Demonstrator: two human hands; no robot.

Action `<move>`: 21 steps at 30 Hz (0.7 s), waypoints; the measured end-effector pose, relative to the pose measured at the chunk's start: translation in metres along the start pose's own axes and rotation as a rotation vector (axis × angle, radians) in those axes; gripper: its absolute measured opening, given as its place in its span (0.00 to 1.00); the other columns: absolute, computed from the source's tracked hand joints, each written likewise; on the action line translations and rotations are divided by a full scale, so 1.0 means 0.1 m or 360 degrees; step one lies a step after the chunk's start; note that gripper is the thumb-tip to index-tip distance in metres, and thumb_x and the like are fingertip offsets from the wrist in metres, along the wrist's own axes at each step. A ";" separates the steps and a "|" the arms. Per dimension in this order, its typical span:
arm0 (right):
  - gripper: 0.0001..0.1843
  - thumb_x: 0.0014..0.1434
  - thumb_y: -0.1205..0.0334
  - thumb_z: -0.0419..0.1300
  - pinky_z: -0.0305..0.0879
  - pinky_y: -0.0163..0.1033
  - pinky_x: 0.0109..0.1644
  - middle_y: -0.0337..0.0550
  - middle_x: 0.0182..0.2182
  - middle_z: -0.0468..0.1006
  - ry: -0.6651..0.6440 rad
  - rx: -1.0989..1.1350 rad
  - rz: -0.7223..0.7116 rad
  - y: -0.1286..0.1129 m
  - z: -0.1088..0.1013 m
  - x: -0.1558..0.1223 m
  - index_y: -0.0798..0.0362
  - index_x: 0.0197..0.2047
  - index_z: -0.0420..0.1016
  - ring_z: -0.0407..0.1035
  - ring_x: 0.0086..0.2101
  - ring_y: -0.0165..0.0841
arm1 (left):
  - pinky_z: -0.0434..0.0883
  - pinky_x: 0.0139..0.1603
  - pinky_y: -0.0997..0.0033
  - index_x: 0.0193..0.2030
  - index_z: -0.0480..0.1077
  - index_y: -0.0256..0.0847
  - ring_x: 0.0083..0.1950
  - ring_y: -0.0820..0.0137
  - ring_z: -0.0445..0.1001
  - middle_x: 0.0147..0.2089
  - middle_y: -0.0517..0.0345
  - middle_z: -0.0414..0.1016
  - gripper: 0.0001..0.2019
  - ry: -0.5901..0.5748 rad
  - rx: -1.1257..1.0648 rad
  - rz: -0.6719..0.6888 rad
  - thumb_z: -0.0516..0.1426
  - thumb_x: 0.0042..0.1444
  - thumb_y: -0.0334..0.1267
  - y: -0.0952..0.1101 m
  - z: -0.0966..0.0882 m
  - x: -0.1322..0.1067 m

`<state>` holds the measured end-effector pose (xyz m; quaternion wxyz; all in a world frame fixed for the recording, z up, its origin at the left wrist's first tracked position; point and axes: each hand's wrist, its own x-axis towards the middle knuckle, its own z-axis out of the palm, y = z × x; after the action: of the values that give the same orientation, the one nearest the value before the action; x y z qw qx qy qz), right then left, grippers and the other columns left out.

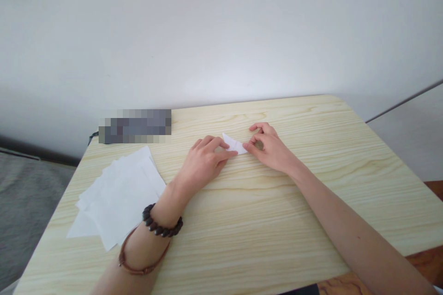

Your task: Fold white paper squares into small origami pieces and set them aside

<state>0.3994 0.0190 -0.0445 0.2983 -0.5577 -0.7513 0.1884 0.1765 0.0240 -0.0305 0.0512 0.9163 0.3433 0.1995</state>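
Pinching folded paper (236, 144), left hand (206, 159) and right hand (274, 149), nearly closed, hold opposite ends, seemingly mid-fold; creasing would need steady pressure.

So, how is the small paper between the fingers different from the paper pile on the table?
The small paper covers much less area than the paper pile. The small paper is pointed and looks folded; the paper pile has loose, overlapping sheets. The left hand and right hand pinch the small paper, while the paper pile lies on the table. Both are white.
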 end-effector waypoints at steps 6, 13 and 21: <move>0.10 0.56 0.58 0.62 0.58 0.55 0.59 0.52 0.49 0.64 0.0009 -0.0032 0.0052 -0.01 0.00 -0.01 0.53 0.26 0.71 0.64 0.47 0.42 | 0.72 0.49 0.60 0.45 0.78 0.50 0.49 0.63 0.72 0.46 0.54 0.76 0.13 0.0035 -0.0032 -0.0011 0.57 0.59 0.30 0.02 0.00 0.00; 0.09 0.56 0.59 0.62 0.57 0.55 0.60 0.51 0.50 0.64 -0.0120 0.0035 0.0061 0.00 -0.05 0.00 0.53 0.27 0.70 0.61 0.53 0.44 | 0.73 0.48 0.61 0.44 0.79 0.47 0.47 0.64 0.74 0.45 0.55 0.77 0.12 0.0064 -0.0006 -0.0014 0.56 0.58 0.30 0.02 0.03 0.01; 0.09 0.56 0.59 0.63 0.58 0.53 0.60 0.50 0.50 0.63 -0.0132 0.0053 0.0085 0.01 -0.03 0.01 0.52 0.28 0.70 0.62 0.53 0.43 | 0.74 0.46 0.63 0.42 0.79 0.47 0.47 0.64 0.74 0.45 0.55 0.77 0.12 0.0073 -0.0007 -0.0036 0.56 0.57 0.30 0.04 0.01 0.01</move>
<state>0.4017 0.0199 -0.0422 0.2710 -0.5643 -0.7446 0.2317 0.1802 0.0218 -0.0304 0.0475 0.9075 0.3542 0.2207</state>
